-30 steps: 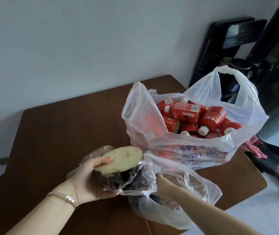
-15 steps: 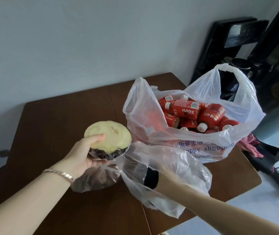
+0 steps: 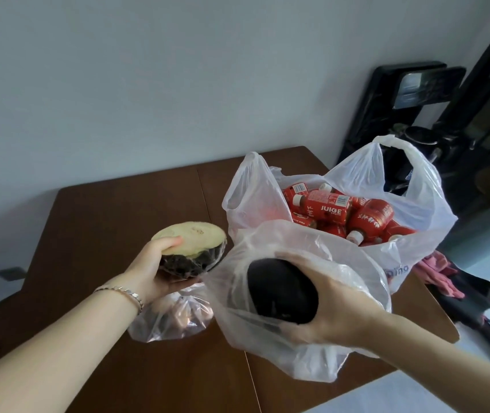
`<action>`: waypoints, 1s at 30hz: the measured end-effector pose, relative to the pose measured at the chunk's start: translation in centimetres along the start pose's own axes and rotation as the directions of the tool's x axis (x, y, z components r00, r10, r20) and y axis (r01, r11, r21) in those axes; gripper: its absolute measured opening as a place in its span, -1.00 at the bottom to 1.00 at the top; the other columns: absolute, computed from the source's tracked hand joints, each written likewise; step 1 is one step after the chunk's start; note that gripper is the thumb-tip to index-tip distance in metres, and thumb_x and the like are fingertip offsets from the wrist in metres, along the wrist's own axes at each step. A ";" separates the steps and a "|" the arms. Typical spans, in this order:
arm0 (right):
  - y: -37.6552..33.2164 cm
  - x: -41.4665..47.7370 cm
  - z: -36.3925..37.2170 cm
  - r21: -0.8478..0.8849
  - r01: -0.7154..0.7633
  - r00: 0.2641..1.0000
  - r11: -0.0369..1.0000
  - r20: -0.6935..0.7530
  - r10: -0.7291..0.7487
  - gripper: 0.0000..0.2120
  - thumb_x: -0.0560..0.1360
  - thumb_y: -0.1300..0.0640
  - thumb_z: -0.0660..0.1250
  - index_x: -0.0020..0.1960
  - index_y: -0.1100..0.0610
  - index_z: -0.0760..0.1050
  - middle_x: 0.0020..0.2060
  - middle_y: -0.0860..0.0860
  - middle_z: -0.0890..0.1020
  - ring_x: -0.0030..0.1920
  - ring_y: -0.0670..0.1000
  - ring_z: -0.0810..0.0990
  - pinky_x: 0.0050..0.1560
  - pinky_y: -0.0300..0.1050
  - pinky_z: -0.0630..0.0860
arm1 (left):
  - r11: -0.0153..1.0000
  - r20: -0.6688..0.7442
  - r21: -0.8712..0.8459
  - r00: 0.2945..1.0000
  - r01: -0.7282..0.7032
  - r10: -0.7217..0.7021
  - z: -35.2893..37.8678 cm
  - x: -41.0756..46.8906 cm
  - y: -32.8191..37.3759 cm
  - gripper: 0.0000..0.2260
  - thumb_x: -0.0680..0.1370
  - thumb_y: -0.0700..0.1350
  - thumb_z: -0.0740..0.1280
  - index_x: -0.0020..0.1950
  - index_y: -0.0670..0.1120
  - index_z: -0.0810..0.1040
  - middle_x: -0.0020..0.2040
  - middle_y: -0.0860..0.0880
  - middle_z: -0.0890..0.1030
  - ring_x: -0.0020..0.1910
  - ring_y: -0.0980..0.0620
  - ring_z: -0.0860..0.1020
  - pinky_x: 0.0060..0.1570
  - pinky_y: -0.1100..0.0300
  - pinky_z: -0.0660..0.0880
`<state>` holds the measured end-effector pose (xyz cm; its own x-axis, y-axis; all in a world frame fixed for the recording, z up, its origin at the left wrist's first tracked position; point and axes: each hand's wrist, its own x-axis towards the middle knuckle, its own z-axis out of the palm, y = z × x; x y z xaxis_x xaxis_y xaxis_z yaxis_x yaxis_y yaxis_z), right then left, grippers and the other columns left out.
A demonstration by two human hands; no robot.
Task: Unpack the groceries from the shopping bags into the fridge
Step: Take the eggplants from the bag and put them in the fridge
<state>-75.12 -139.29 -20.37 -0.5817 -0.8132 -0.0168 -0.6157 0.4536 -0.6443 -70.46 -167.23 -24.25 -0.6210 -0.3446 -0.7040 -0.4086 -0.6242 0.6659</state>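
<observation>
The right hand [image 3: 336,305] is closed around a dark rounded eggplant [image 3: 281,290], fingers over the top and thumb beneath, at the mouth of the near bag [image 3: 306,362]. The eggplant sits partly inside the thin film. Its skin looks smooth and glossy, so it is judged slippery; a full wrap around the widest part is the secure hold. It appears solid and moderately heavy, firm enough to take a steady squeeze.

The left hand [image 3: 154,274] is clamped on a cut eggplant half [image 3: 191,248], palm under the dark skin and thumb on the pale cut face. Cling film covers it. The cut flesh is judged soft and easily bruised; support from below is preferable to pressure on the face. The film may slide against the skin.

Below the left hand, a small clear bag [image 3: 172,320] lies on the brown table [image 3: 112,222]. Its contents cannot be made out.

Farther back, a large white bag [image 3: 416,222] stands open on the table, touching the near bag. It holds red juice bottles [image 3: 331,208] lying in a heap. These are judged rigid and heavy as a load; remove them one at a time by the body.

No fridge is identifiable in this view.
</observation>
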 end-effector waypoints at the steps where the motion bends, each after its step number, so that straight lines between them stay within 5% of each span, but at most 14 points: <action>1: 0.3 -0.1 -0.1 0.014 0.003 0.999 1.000 -0.035 -0.002 -0.22 0.24 -0.17 0.53 0.26 -0.39 0.10 0.14 -0.54 0.23 0.17 -0.62 0.12 0.06 -0.74 0.06 | 1.000 0.000 -0.026 1.000 0.011 -0.011 -0.3 -0.1 0.2 -0.64 0.48 -0.12 0.34 0.27 -0.10 0.42 0.18 -0.27 0.48 0.10 -0.29 0.51 -0.12 -0.14 0.56; 6: 0.5 0.0 0.0 -0.059 0.111 0.994 0.992 -0.013 -0.112 -0.15 0.24 -0.12 0.49 0.39 -0.35 0.10 0.24 -0.64 0.16 0.29 -0.55 0.09 0.16 -0.70 0.05 | 0.997 -0.020 -0.080 1.000 0.022 -0.024 -1.6 -0.2 0.2 -0.65 0.49 -0.12 0.33 0.27 -0.10 0.42 0.16 -0.28 0.47 0.08 -0.29 0.50 -0.07 -0.17 0.53; 9: 0.5 0.0 0.9 -0.140 0.149 0.975 0.979 0.188 -0.122 -0.10 0.30 -0.12 0.45 0.33 -0.53 -0.11 0.22 -0.67 0.04 0.27 -0.59 -0.08 0.18 -0.69 0.03 | 0.999 -0.060 -0.047 0.998 -0.012 0.009 -1.6 -0.2 -0.3 -0.67 0.49 -0.13 0.32 0.24 -0.08 0.41 0.17 -0.26 0.46 0.07 -0.27 0.50 -0.09 -0.17 0.53; 14: -0.4 0.6 1.4 -0.280 0.211 0.894 0.937 0.442 -0.069 -0.18 0.41 -0.13 0.35 0.36 -0.48 -0.18 0.36 -0.36 0.02 0.37 -0.24 -0.01 0.35 -0.29 0.18 | 0.982 -0.123 -0.150 0.988 -0.112 0.094 -1.2 -0.3 -0.5 -0.62 0.48 -0.12 0.35 0.28 -0.11 0.39 0.19 -0.25 0.44 0.06 -0.27 0.50 -0.21 -0.13 0.56; 18: 0.9 0.0 2.8 -0.326 0.412 0.908 0.851 0.226 -0.353 -0.20 0.26 -0.17 0.35 0.44 -0.28 0.11 0.35 0.05 0.34 0.37 0.04 0.27 0.28 -0.03 0.35 | 0.979 -0.126 -0.175 0.988 -0.106 0.085 -1.5 -0.1 -0.3 -0.61 0.49 -0.12 0.35 0.29 -0.11 0.38 0.22 -0.25 0.41 0.07 -0.27 0.49 -0.20 -0.13 0.57; 20: 0.8 -0.6 2.8 -0.297 0.348 0.935 0.889 0.041 -0.352 -0.15 0.21 -0.20 0.33 0.45 -0.28 0.11 0.28 0.03 0.45 0.27 0.06 0.48 0.09 -0.13 0.55 | 0.982 -0.114 -0.173 0.992 -0.071 0.052 -1.8 -0.1 -0.5 -0.65 0.51 -0.12 0.33 0.26 -0.12 0.38 0.20 -0.25 0.41 0.03 -0.26 0.49 -0.19 -0.13 0.56; 23: -0.5 -0.6 2.3 -0.187 0.299 0.909 0.936 -0.241 -0.339 -0.20 0.18 -0.16 0.36 0.41 -0.22 0.24 0.22 -0.08 0.49 0.22 -0.09 0.48 0.14 -0.38 0.45 | 0.982 -0.071 -0.187 0.997 -0.005 -0.008 -2.2 -0.1 -1.2 -0.60 0.49 -0.11 0.34 0.29 -0.14 0.39 0.24 -0.27 0.43 0.11 -0.27 0.49 -0.21 -0.12 0.56; 26: -1.4 0.0 2.0 0.046 0.191 0.875 0.981 -0.462 -0.148 -0.30 0.21 -0.16 0.38 0.35 -0.19 0.34 0.21 -0.29 0.49 0.24 -0.25 0.44 0.19 -0.43 0.39 | 0.987 -0.026 -0.159 0.999 0.015 -0.020 -2.5 -0.5 -1.6 -0.54 0.45 -0.09 0.35 0.33 -0.13 0.38 0.27 -0.27 0.43 0.15 -0.28 0.48 -0.26 -0.09 0.58; 30: -1.4 0.7 1.3 0.481 0.054 0.773 0.875 -0.575 0.269 -0.39 0.25 -0.02 0.45 0.26 -0.29 0.38 0.04 -0.41 0.52 0.08 -0.29 0.51 -0.01 -0.35 0.53 | 0.987 0.009 -0.160 1.000 -0.005 0.007 -2.7 -1.1 -0.5 -0.62 0.51 -0.13 0.29 0.32 -0.08 0.37 0.22 -0.25 0.42 0.10 -0.26 0.47 -0.34 -0.05 0.59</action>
<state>-73.94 -140.96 -20.45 -0.9206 -0.2974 0.2532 -0.3139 0.1778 -0.9327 -67.75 -168.40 -24.46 -0.6298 -0.3425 -0.6971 -0.2929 -0.7265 0.6216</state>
